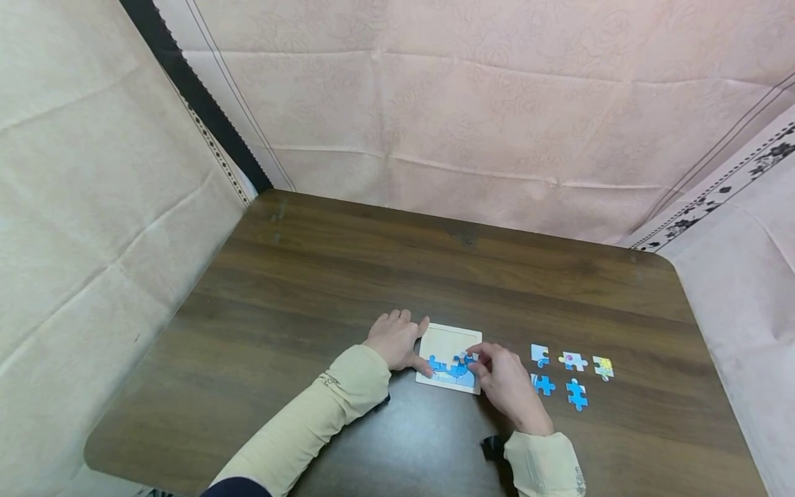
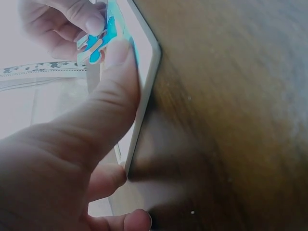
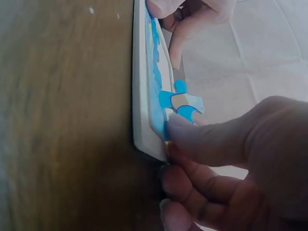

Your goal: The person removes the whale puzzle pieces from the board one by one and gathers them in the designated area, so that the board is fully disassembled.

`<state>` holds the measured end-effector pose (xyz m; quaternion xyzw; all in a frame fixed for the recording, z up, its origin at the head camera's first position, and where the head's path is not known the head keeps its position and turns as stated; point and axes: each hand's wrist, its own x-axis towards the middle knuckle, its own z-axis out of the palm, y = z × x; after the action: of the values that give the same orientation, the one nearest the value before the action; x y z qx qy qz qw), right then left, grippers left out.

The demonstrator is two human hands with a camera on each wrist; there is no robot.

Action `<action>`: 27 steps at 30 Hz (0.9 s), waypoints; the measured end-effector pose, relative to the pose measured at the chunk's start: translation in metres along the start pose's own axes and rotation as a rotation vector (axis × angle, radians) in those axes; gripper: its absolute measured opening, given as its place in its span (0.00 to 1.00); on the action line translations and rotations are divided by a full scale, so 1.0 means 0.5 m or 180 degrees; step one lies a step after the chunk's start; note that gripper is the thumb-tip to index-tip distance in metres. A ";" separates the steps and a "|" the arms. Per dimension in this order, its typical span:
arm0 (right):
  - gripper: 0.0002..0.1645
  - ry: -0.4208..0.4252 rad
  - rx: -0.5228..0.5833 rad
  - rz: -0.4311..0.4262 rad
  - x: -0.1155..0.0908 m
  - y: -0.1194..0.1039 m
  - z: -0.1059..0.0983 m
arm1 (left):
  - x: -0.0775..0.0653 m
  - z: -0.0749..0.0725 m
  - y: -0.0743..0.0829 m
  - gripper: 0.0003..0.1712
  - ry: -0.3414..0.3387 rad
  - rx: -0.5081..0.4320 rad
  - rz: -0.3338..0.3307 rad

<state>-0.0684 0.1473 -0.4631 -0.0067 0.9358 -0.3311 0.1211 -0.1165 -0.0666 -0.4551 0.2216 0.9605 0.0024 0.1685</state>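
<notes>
A pale jigsaw tray [image 1: 447,337] lies on the table, its near part filled with joined blue puzzle pieces [image 1: 456,375]. My left hand [image 1: 395,340] rests against the tray's left side with spread fingers. Its thumb [image 2: 113,72] presses over the near left part, and another finger touches the far left corner. At the tray's right side, my right hand [image 1: 506,383] pinches a blue puzzle piece [image 3: 181,100] with a beige band. That piece stands tilted over the joined ones, partly hidden by the thumb [image 3: 207,139].
Several loose puzzle pieces lie right of the tray in two rows, among them a yellow one [image 1: 603,368] and a blue one [image 1: 577,395]. The brown wooden table [image 1: 348,276] has rounded corners. Pale cloth [image 1: 466,124] hangs behind it and at both sides.
</notes>
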 end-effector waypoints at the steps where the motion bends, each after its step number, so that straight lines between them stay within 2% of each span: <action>1: 0.13 0.0005 0.0061 0.0026 0.000 0.000 0.000 | 0.000 0.000 0.000 0.61 0.0002 0.0001 0.0003; 6: 0.11 0.0022 0.0224 0.0104 -0.003 -0.001 -0.001 | 0.000 0.000 0.000 0.62 0.0006 -0.0011 0.0010; 16: 0.08 0.0062 0.0102 0.0164 -0.005 -0.006 -0.001 | 0.000 0.001 0.000 0.61 -0.0011 -0.0004 -0.0010; 27: 0.10 0.0108 -0.0075 -0.0091 -0.009 -0.007 -0.004 | -0.001 -0.003 0.003 0.61 -0.0043 -0.0022 -0.0020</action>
<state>-0.0649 0.1462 -0.4582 -0.0159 0.9413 -0.3218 0.1004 -0.1160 -0.0655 -0.4536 0.2181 0.9600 0.0037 0.1758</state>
